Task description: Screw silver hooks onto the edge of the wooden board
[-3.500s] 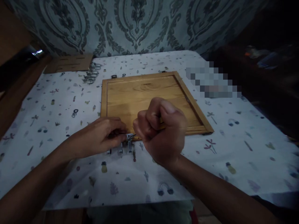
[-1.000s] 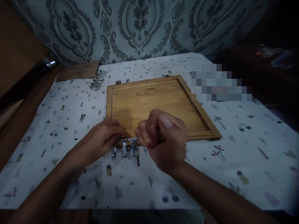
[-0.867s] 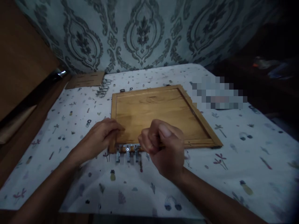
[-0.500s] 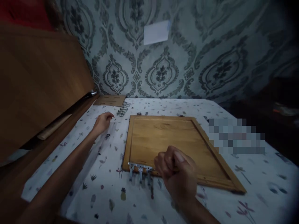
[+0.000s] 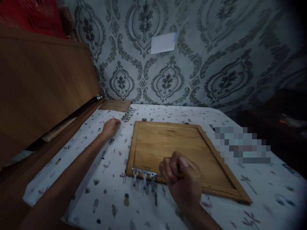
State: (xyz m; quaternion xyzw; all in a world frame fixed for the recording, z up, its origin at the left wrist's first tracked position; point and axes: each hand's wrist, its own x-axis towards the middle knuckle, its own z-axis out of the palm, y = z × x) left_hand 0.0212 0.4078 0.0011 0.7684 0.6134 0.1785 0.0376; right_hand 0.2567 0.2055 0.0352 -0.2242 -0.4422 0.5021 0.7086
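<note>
A wooden panel point(image 5: 168, 140) with a raised frame lies flat on the patterned tablecloth. Several T-shaped metal hinge-like pieces point(image 5: 144, 175) sit in a row on its near left edge and stick out over it. My right hand point(image 5: 181, 172) is a closed fist above the near edge, just right of these pieces; whatever is in it is hidden. To the panel's left, my left hand point(image 5: 110, 127) has its fingers curled together near the cloth. Just beyond its fingertips is a row of small metal pieces point(image 5: 128, 114); I cannot see anything between the fingers.
Flat brown cardboard point(image 5: 115, 105) lies at the back left. A wooden cabinet point(image 5: 48, 83) borders the left side, with a stick-like wooden piece point(image 5: 59, 129) below it. A patterned wall point(image 5: 141, 83) stands behind. A blurred-out item point(image 5: 242, 145) lies right of the panel.
The whole view has shifted slightly. My left hand has moved a little closer to the row of small metal pieces. My right fist stays by the panel's near edge.
</note>
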